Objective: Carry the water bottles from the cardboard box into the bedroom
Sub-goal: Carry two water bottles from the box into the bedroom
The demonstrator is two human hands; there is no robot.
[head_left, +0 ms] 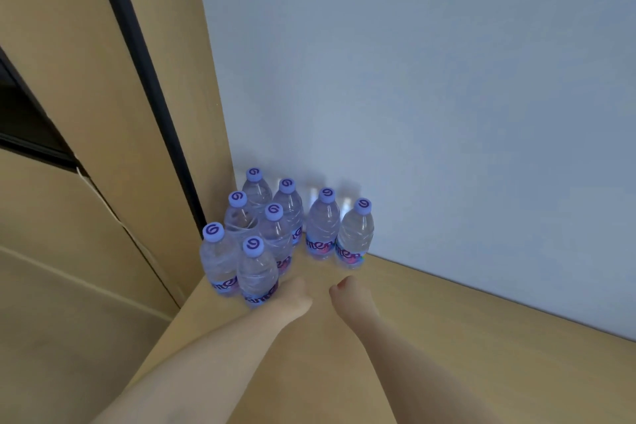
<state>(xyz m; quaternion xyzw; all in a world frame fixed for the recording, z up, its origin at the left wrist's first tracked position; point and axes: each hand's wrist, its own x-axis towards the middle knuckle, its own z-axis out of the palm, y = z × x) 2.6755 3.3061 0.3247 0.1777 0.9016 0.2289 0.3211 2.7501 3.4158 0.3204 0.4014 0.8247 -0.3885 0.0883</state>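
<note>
Several clear water bottles with purple caps stand upright in the corner of a light wooden surface point(430, 337). The front bottle point(256, 274) is nearest me. My left hand point(292, 299) rests against its lower right side, with the fingers hidden, so a grip cannot be confirmed. My right hand point(347, 293) hovers just right of it, fingers curled, holding nothing. It is a little in front of the two rightmost bottles point(354, 234), which stand slightly apart from the others. The cardboard box is out of view.
A pale wall point(447, 96) rises behind the bottles. On the left stands a tall wooden panel point(161, 113) with a dark vertical strip point(144, 72). The wooden surface's left edge drops to the floor point(69, 337).
</note>
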